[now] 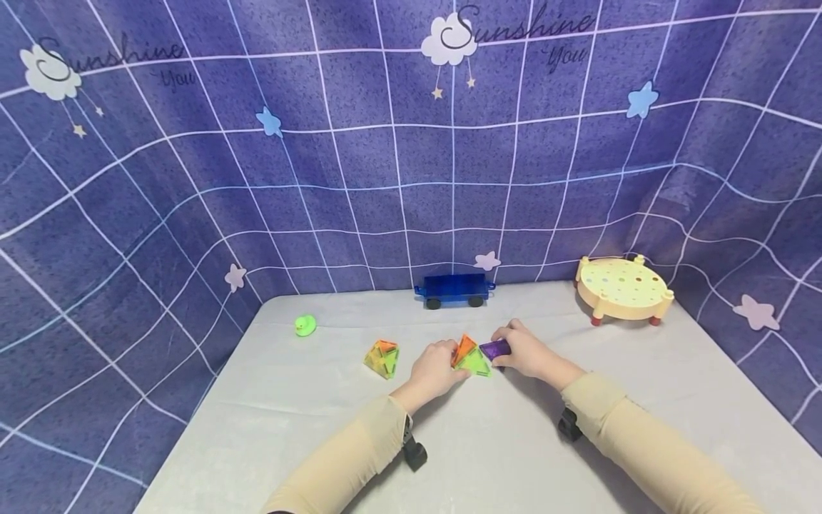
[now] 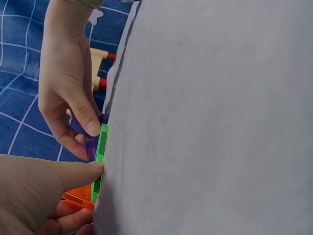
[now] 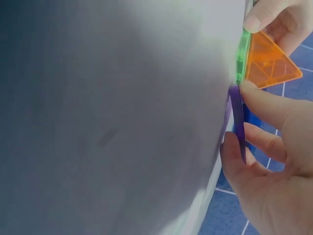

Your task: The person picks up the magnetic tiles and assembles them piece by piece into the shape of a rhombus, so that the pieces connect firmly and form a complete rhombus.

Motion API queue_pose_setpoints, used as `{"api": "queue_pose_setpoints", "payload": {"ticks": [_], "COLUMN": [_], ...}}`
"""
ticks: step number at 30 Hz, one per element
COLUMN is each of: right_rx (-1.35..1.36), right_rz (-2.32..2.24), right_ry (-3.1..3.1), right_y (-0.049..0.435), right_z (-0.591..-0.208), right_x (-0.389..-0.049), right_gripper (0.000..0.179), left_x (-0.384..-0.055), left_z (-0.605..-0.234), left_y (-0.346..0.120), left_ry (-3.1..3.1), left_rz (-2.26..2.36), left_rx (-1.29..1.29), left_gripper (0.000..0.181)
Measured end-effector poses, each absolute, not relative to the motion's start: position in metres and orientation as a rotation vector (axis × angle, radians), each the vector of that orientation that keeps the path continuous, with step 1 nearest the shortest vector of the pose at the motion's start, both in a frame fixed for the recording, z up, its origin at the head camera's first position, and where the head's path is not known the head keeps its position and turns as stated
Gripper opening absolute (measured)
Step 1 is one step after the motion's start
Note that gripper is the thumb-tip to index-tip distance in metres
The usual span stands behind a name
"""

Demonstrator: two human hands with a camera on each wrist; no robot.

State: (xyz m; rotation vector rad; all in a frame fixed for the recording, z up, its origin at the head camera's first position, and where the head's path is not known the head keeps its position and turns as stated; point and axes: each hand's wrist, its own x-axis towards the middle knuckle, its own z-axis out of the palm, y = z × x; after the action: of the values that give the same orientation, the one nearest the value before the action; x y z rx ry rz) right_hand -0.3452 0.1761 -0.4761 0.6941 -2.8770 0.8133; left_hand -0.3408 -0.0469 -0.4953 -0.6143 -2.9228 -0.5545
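Near the middle of the table my left hand pinches a translucent green triangular magnetic tile, its thumb on the tile's edge in the left wrist view. An orange triangular tile stands up against the green one, with the left fingers behind it. Just to the right, my right hand grips a purple tile between thumb and fingers. One end of the purple tile comes right up to the green tile's edge in the right wrist view.
Left of the hands stands a small pyramid of orange, yellow and green tiles. A green toy duck sits farther left. At the back are a blue wheeled wagon and, to the right, a cream pegged stand with red-tipped legs.
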Motion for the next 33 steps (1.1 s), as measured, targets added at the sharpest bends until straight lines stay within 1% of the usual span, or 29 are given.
{"api": "queue_pose_setpoints", "payload": {"ticks": [6,14,21,23,33], "right_rx": [0.749,0.721,0.739,0.769,0.903], "right_rz": [0.906,1.167,1.471,1.509,1.569], "right_ry": [-2.829,-2.815,-2.783,-2.769,-2.726], "right_y": [0.176,0.185,0.189,0.189,0.183], "right_z": [-0.475,-0.477,-0.479,-0.48,-0.481], "right_x": [-0.346,-0.352,-0.353,-0.353,-0.355], "right_gripper": [0.037,0.047,0.049,0.048,0.046], "left_x": [-0.341,-0.342,-0.339,-0.338,-0.337], "left_z": [-0.496,-0.498,-0.498,-0.497,-0.495], "left_y": [-0.046,-0.046,-0.049,-0.05,-0.05], "left_ry": [-2.92,-2.905,-2.867,-2.869,-2.869], "left_rz": [-0.562,-0.562,-0.617,-0.618,-0.607], "left_rx": [-0.613,-0.643,-0.687,-0.689,-0.697], "left_gripper": [0.046,0.05,0.032,0.031,0.037]}}
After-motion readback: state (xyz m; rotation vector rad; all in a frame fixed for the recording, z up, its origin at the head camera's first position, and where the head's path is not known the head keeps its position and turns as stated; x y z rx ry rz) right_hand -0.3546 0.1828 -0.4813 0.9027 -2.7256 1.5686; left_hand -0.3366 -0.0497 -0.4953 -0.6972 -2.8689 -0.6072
